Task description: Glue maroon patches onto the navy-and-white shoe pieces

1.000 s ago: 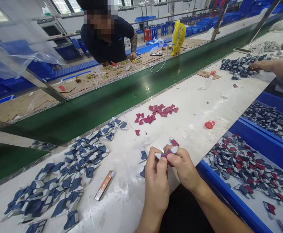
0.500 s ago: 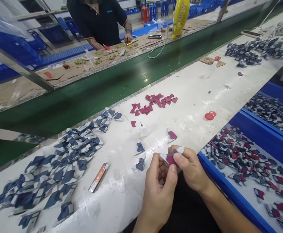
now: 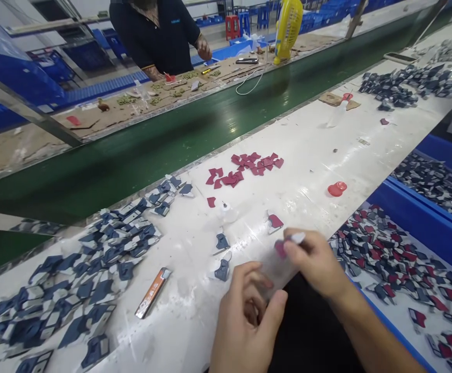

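"So, what was the state of both hands?"

"Left hand (image 3: pixel 245 324) was half-curled, thumb apart from the fingers, no part seen in its grasp. Right hand (image 3: pixel 319 267) pinched a maroon-and-pale piece (image 3: pixel 280 248) above the white table (image 3: pixel 288 202), near its edge. Blur hid how its parts sat."

"And nearby?"

"A similar piece (image 3: pixel 275 221) lay just beyond; loose maroon parts (image 3: pixel 231 178) lay farther off."

"Any note on handling?"

"My judgement: a light pinch at the pale end suited it, as this left the maroon portion in view. Steadying it with the left fingertips before any turning was probably wise; a hard squeeze risked shifting the parts"
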`<state>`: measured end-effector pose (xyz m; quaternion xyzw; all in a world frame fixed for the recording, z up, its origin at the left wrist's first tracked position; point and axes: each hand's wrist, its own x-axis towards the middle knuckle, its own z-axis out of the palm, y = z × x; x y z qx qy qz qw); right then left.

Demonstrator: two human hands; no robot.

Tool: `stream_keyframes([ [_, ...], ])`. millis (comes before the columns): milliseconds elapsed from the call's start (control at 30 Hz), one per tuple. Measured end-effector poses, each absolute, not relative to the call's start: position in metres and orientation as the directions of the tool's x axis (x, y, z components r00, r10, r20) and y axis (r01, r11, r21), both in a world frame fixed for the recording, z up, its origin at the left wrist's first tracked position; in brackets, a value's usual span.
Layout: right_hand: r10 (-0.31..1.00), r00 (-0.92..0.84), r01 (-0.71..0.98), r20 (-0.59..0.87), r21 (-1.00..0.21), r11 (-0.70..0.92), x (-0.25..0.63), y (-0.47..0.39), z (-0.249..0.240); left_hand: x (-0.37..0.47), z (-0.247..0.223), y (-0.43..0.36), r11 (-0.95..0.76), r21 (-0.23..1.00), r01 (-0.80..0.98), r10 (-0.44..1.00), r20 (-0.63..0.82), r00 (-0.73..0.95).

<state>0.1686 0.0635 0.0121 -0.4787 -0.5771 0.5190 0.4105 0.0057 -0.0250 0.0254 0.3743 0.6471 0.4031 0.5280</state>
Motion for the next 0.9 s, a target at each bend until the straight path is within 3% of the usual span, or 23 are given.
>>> stream_keyframes([
  [100,0.979,-0.069,0.389,-0.192,-0.909,-0.151,0.191,0.1,0.021,-0.015,0.017,-0.033,0.245,0.865,0.437,0.924,-0.072,-0.375],
  [167,0.937,-0.061,0.569,-0.344,-0.783,-0.25,0.203,0.123,0.025,-0.034,0.007,-0.035,0.148,0.699,0.7,0.911,0.178,-0.371],
  [233,0.9,-0.073,0.723,-0.43,-0.644,-0.249,0.21,0.14,0.028,-0.051,-0.004,-0.035,0.099,0.526,0.845,0.906,0.304,-0.295],
  [333,0.916,-0.03,0.877,-0.399,-0.45,-0.167,0.212,0.157,0.033,-0.063,-0.017,-0.034,0.095,0.396,0.913,0.927,0.299,-0.226],
  [467,0.978,0.084,0.937,-0.192,-0.318,-0.143,0.203,0.177,0.038,-0.059,-0.025,-0.033,0.08,0.374,0.924,0.933,0.299,-0.202],
  [533,0.989,0.101,0.941,-0.111,-0.312,-0.131,0.192,0.19,0.038,-0.056,-0.027,-0.032,0.088,0.402,0.911,0.932,0.289,-0.218],
  [633,0.999,-0.014,0.937,-0.052,-0.35,-0.005,0.167,0.213,0.033,-0.056,-0.03,-0.031,0.078,0.419,0.905,0.93,0.297,-0.217],
  [900,0.987,-0.157,0.923,-0.035,-0.36,0.134,0.13,0.24,0.023,-0.06,-0.053,-0.036,-0.028,0.348,0.937,0.866,0.476,-0.151],
])
